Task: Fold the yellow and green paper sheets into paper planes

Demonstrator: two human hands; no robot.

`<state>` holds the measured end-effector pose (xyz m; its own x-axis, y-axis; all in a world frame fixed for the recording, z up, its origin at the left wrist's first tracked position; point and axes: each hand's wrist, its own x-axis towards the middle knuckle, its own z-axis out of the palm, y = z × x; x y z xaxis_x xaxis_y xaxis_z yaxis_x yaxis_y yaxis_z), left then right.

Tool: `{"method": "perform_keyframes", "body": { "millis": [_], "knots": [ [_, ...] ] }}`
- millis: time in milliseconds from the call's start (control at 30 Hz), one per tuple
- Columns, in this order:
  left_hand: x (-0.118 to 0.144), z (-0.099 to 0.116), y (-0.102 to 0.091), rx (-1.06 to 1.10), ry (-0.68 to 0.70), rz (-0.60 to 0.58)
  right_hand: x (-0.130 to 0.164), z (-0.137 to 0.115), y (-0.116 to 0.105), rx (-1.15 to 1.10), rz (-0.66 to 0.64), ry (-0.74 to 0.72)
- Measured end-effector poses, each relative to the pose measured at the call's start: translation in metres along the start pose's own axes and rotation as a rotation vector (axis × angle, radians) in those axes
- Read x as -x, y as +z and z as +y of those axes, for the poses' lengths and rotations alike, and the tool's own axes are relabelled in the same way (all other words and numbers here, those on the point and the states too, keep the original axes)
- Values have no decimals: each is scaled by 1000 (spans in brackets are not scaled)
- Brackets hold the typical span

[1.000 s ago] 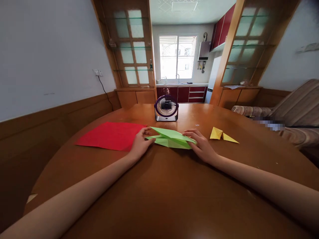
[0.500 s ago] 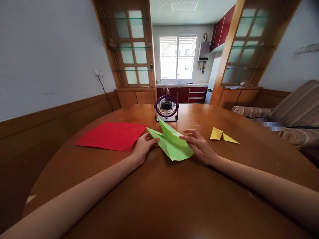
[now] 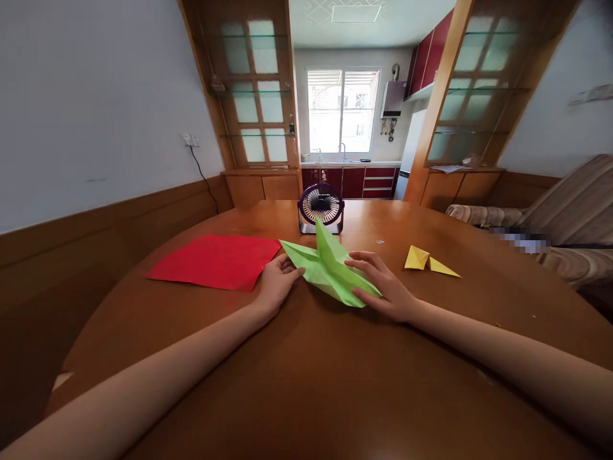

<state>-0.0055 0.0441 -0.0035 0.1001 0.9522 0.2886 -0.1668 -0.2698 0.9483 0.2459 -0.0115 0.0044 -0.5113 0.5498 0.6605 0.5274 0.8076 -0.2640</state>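
The green paper point(image 3: 330, 271), half folded with one flap standing up, lies on the table point(image 3: 306, 370) just in front of the small fan point(image 3: 320, 207), red sheet point(image 3: 215, 260) to the fan's near left, yellow folded piece point(image 3: 430, 262) to its near right. The left hand point(image 3: 276, 284) pinches its left corner, while the right hand point(image 3: 385, 284) lies spread flat on its right side. If that flat hand slides, the raised flap could likely crease crooked, or the pinched corner tear.

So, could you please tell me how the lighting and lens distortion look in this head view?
Head view: the window is blown out; the table bows from wide-angle distortion; the green paper stays sharp; a blurred patch sits at right.
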Motion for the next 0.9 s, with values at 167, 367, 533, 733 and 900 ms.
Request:
{"method": "perform_keyframes", "body": {
  "millis": [167,367,533,733,900],
  "knots": [
    [-1,1,-1,8,40,50,1,-3,-4,-11,-33,-49],
    [1,4,-3,13,-6,84,1,12,-5,-307,6,55],
    [-1,3,-4,15,-31,98,0,32,3,-538,166,242],
    [-2,-1,-5,27,-29,101,-1,18,3,-334,215,262],
    [-2,0,-3,-81,76,31,0,8,2,-114,209,118]
  ]
}}
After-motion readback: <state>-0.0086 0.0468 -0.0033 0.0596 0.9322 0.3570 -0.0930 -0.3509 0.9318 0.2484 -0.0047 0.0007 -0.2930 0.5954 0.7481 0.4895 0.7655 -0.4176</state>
